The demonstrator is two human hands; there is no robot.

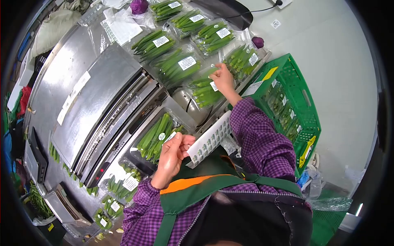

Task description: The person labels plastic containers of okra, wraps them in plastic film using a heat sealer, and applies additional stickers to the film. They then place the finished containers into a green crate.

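Observation:
A white sheet of round stickers [211,137] slants in front of my body. My left hand [171,158] is closed at the sheet's left end, thumb and fingers pinching it. Just beyond that hand lies a clear-wrapped pack of okra [154,137] with a round sticker and a white label. My right hand [223,82] is over another wrapped okra pack [205,92], its fingers bent. A small round sticker [212,65] shows at the right fingertips. The hand partly covers this pack's white label.
Several labelled okra packs [186,63] cover the far bench. A green crate [283,110] with more packs stands at right. A steel machine [98,106] fills the left. Purple cabbage [138,6] sits at the back, and more packs [123,184] lie at lower left.

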